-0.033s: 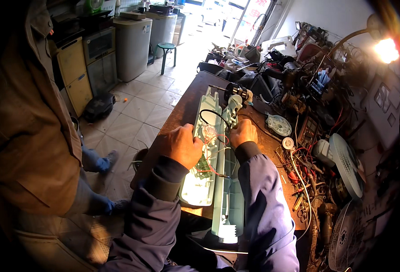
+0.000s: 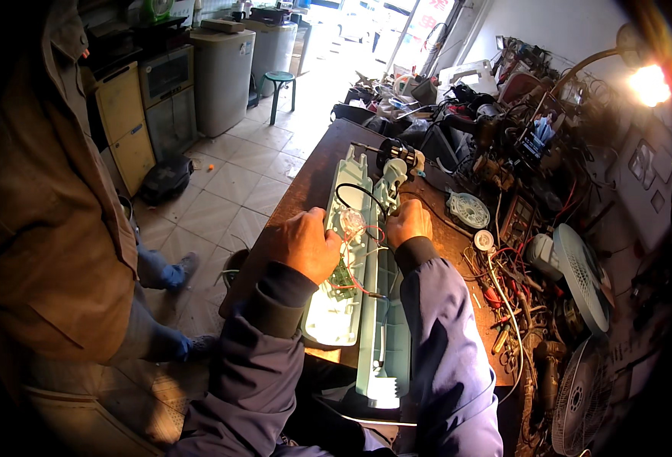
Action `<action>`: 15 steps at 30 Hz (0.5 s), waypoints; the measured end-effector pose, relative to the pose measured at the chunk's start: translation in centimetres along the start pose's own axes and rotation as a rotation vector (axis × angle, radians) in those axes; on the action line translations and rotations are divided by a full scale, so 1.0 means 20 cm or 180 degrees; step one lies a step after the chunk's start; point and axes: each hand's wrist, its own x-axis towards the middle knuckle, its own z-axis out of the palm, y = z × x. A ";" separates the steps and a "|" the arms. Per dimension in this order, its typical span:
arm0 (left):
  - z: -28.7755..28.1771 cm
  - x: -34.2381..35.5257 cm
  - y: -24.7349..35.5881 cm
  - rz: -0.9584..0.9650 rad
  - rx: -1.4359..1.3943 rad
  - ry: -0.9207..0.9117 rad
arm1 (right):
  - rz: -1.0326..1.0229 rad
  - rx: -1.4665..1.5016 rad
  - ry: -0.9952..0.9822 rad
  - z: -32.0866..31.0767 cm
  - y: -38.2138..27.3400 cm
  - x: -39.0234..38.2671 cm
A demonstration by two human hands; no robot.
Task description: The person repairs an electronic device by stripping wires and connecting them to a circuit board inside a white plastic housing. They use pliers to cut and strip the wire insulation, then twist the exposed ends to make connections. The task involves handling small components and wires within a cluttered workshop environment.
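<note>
No visible change: pale-green casing halves [image 2: 394, 327] still lie open at your left hand [image 2: 306, 244] and right hand [image 2: 410, 223], fingers curled, grip indeterminable.

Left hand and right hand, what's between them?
The head view shows two pale-green casings and thin red wires between the left hand and right hand.

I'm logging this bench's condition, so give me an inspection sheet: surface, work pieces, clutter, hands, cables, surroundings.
Surface: brown workbench, right side crowded.
Work pieces: left housing half and right housing half, pale green, side by side; circuit board in the left.
Clutter: hand tools and fan along the right.
Hands: left hand at the left half, right hand at the right half; grips unclear.
Cables: red wire and black cable span both halves.
Surroundings: lit lamp right; person left; green stool beyond.
</note>
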 end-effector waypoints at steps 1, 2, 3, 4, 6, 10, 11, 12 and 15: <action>0.00 0.00 0.00 -0.0024 0.0028 -0.0030 | 0.0009 0.0029 0.0001 0.00 0.01 0.00; 0.04 0.01 -0.04 0.0074 0.0098 0.0086 | 0.0059 -0.0002 -0.0198 0.00 0.02 0.02; 0.04 0.00 -0.04 0.0089 0.0100 0.0108 | -0.0010 -0.0132 -0.0117 0.02 0.01 0.02; 0.03 0.00 -0.04 0.0104 0.0101 0.0132 | -0.0081 -0.0263 -0.0035 0.04 0.01 0.02; -0.02 -0.01 0.01 0.0068 0.0141 0.0076 | -0.0128 -0.0418 -0.0014 0.04 -0.02 0.03; -0.01 -0.01 0.00 -0.0006 0.0121 0.0106 | -0.0126 -0.0802 -0.0371 -0.02 -0.08 0.05; -0.02 -0.01 0.01 -0.0020 0.0120 0.0111 | -0.0171 -0.0826 -0.0350 -0.01 -0.08 0.04; -0.02 -0.01 0.02 -0.0028 0.0115 0.0126 | -0.0222 -0.0851 -0.0318 0.01 -0.08 0.04; -0.01 -0.01 0.01 0.0015 0.0163 0.0092 | -0.0508 -0.0970 -0.0355 0.04 -0.06 0.05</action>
